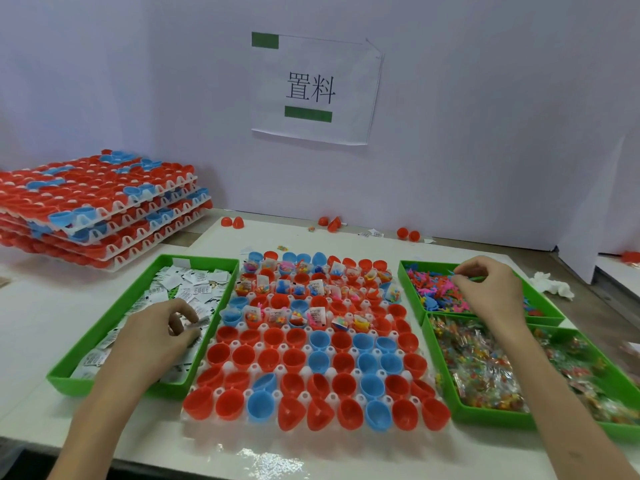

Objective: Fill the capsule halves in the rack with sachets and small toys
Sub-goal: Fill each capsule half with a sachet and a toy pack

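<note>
On the white table (31, 320), both hands pinch blurred items: left hand (156, 336) sachets (194, 289), right hand (488, 289) toys (433, 289).

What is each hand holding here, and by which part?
Left hand pinches a white sachet by its edge. Right hand pinches a small green toy at one end.

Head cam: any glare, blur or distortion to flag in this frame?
Head view: glare patch on the glossy table edge just below the rack; wide-angle bend toward the edges, where the stacked racks look tilted; the right-hand tray of clear packets is soft; lighting is even, shadows faint; both hands are fairly sharp.
</note>
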{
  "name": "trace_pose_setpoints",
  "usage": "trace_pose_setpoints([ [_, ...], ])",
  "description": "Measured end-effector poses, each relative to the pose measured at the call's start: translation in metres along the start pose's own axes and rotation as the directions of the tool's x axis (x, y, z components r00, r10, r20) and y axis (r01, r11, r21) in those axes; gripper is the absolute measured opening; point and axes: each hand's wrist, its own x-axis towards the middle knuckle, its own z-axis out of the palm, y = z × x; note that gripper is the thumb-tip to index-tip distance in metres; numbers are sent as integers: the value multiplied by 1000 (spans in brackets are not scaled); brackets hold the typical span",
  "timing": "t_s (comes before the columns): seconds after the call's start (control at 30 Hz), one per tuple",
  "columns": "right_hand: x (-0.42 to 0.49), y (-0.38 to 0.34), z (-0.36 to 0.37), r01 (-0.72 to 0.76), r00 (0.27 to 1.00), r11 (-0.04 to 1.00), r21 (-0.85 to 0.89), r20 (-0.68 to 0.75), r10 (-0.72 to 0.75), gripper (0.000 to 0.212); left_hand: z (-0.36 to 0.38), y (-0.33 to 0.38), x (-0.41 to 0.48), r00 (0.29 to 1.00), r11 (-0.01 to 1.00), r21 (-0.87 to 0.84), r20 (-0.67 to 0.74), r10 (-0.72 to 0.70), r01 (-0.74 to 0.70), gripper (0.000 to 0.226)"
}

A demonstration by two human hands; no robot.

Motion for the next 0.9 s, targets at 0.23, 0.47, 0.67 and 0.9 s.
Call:
trace_pose_setpoints([
  [0.23, -17, -33, -11, -5, 997, 944, 331, 73, -21, 14, 0, 2, -4, 990, 996, -61, -126, 64, -72, 22],
  [0.47, -54, -62, -8, -103, 993, 810, 578, 100, 55, 12, 2, -2, -6, 954, 983, -130, -287, 88, -130, 17],
  [0.67, -86, -78, -2, -176, 984, 694, 698, 153, 96, 13, 0, -5, -12, 890, 917, -337, -455, 38, -212, 19],
  [0.9, -122, -99, 1, -285, 957, 566, 773, 265, 120, 14, -12, 44, -41, 839, 667, -680, -524, -149, -305, 20],
])
